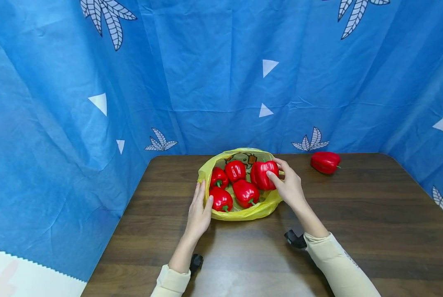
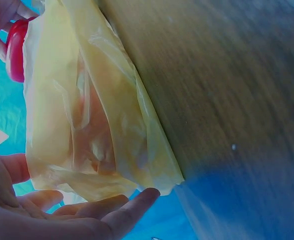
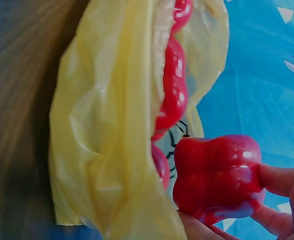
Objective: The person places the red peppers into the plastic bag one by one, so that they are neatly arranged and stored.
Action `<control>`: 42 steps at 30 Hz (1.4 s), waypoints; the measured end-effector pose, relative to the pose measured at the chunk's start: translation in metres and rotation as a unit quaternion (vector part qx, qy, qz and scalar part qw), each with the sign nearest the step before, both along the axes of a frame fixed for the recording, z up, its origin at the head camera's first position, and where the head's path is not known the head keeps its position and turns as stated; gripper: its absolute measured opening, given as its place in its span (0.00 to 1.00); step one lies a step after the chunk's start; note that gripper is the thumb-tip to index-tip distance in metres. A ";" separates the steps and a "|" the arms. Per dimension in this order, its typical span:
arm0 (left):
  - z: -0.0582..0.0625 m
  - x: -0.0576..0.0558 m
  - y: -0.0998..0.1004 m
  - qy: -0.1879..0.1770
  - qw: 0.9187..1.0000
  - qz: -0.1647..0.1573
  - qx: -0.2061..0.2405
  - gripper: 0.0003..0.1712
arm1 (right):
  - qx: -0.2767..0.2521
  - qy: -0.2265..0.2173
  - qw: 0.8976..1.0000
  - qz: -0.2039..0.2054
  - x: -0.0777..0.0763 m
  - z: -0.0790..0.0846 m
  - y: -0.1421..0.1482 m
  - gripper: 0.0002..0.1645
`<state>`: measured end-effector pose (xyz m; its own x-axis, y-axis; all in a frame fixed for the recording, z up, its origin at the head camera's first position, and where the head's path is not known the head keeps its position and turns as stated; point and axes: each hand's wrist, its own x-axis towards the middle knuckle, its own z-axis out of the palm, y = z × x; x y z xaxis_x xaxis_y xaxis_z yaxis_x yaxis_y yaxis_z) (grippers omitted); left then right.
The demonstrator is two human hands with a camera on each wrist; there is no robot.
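Observation:
A yellow plastic bag [image 1: 256, 212] stands on the table with its mouth spread wide, and several red bell peppers [image 1: 245, 193] lie inside. My right hand [image 1: 291, 185] grips another red bell pepper [image 1: 264, 175] between thumb and fingers, over the right side of the bag's mouth. In the right wrist view this held pepper [image 3: 217, 177] sits just beyond the bag's rim. My left hand [image 1: 199, 214] rests against the bag's left side, fingers extended along it. The left wrist view has the thumb at the rim and the fingers [image 2: 132, 212] along the outside of the bag [image 2: 99, 125].
One more red bell pepper [image 1: 325, 162] lies at the back right of the brown wooden table [image 1: 369, 222]. A blue patterned curtain [image 1: 214, 82] hangs behind and at both sides. Black straps [image 1: 295, 239] are on both wrists.

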<state>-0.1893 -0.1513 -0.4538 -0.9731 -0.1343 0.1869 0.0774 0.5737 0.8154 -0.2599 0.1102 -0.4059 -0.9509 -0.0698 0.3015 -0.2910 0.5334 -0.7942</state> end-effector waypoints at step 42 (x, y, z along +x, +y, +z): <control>0.000 0.001 0.002 0.007 1.000 -0.001 0.000 0.33 | 0.140 -0.093 0.986 0.017 0.004 -0.022 -0.009 0.33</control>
